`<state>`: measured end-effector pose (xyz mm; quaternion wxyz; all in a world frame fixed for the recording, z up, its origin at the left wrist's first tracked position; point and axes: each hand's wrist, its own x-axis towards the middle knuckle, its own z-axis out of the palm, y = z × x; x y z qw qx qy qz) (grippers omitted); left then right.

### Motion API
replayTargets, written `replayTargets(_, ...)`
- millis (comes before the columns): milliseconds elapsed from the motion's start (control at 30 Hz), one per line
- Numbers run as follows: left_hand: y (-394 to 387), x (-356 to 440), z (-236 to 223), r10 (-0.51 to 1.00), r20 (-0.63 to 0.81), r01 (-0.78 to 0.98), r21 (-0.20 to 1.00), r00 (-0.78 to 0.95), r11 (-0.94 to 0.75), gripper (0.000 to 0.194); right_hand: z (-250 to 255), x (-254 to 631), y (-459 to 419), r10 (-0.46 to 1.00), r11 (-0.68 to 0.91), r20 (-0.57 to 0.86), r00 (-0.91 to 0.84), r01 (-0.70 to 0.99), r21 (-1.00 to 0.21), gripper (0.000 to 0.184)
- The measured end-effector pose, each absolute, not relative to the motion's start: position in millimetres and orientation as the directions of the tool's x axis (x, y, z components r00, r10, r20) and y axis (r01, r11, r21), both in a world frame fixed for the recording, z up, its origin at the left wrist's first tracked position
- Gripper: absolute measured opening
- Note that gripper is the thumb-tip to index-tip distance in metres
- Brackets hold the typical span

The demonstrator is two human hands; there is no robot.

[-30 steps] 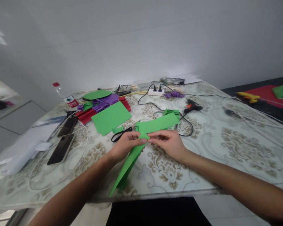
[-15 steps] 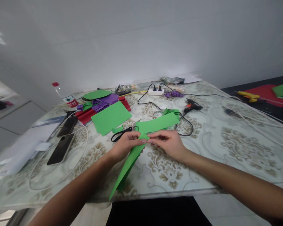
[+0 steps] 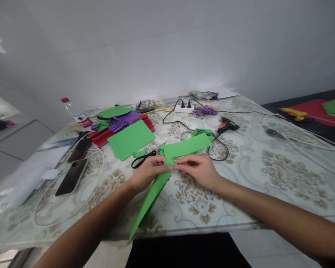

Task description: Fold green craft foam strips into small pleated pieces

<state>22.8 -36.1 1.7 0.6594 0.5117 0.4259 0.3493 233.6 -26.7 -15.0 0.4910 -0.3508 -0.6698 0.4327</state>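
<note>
Between my two hands is a folded strip of green paper (image 3: 152, 195), its long end slanting down toward the table's front edge. My left hand (image 3: 147, 172) pinches it near the top, thumb over the paper. The fingertips of my right hand (image 3: 199, 169) are closed on the strip's upper right corner. Just beyond my hands lies another green paper strip (image 3: 187, 146). Black-handled scissors (image 3: 142, 159) rest beside my left hand, their blades partly under that strip. Further left is a green paper sheet (image 3: 132, 138).
Purple paper pieces (image 3: 121, 123) and red folded paper (image 3: 102, 137) are heaped at the back left, near a bottle (image 3: 78, 113). Two phones (image 3: 72, 176) and white cables lie left. A glue gun (image 3: 227, 125) and a power strip (image 3: 184, 108) with black cords stand behind.
</note>
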Motion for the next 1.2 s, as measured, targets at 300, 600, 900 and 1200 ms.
replayTargets(300, -34.3, 23.5, 1.7, 0.897, -0.203, -0.022, 0.973, 0.392, 0.23, 0.027, -14.0, 233.6, -26.5, 0.895, 0.383, 0.354, -0.271, 0.06, -0.922, 0.021)
replayTargets(600, -35.5, 24.4, 3.2, 0.902, -0.215, -0.023, 0.97, 0.375, 0.24, 0.027, -12.5, 233.7, -27.1, 0.899, 0.366, 0.338, -0.277, 0.055, -0.929, 0.02)
replayTargets(900, -35.9, 23.9, 2.6, 0.905, -0.21, -0.01, 0.973, 0.37, 0.23, 0.027, -12.7, 233.8, -27.1, 0.898, 0.379, 0.349, -0.269, 0.069, -0.923, 0.022)
replayTargets(1200, -35.8, 24.9, 3.0, 0.907, -0.214, -0.013, 0.972, 0.363, 0.235, 0.029, -12.7, 233.4, -26.9, 0.892, 0.392, 0.362, -0.272, 0.065, -0.918, 0.021)
